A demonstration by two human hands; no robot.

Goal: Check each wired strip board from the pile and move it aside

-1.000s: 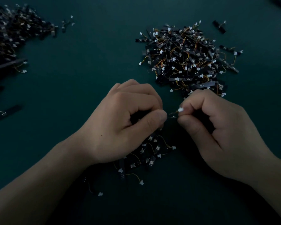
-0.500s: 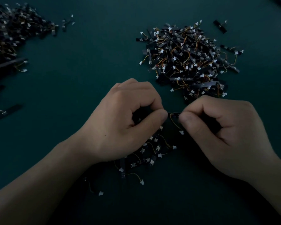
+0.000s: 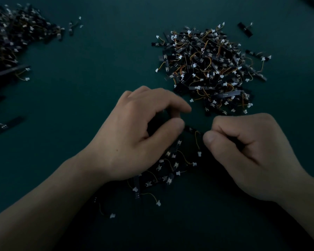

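We hold one dark board (image 3: 193,130) between our two hands, just above the green mat (image 3: 98,78). Our left hand (image 3: 134,140) has its thumb pressed to the board's left end, with the forefinger arched over it and the other fingers loosely curled. Our right hand (image 3: 250,151) is closed into a near fist, thumb and forefinger pinching the board's right end. A thin orange wire (image 3: 197,140) hangs down from the board and ends in a small white plug (image 3: 199,154).

Below and between our hands lies a small cluster (image 3: 163,171) of boards with wires and white plugs, partly hidden under the left palm. Farther away, right of centre, sits the main pile (image 3: 210,69), a dense tangle of black strips, orange wires and white plugs. At the far left edge is another heap (image 3: 11,44), spread wide and partly cut off by the frame. A single strip (image 3: 6,125) lies apart at the left, near that heap.
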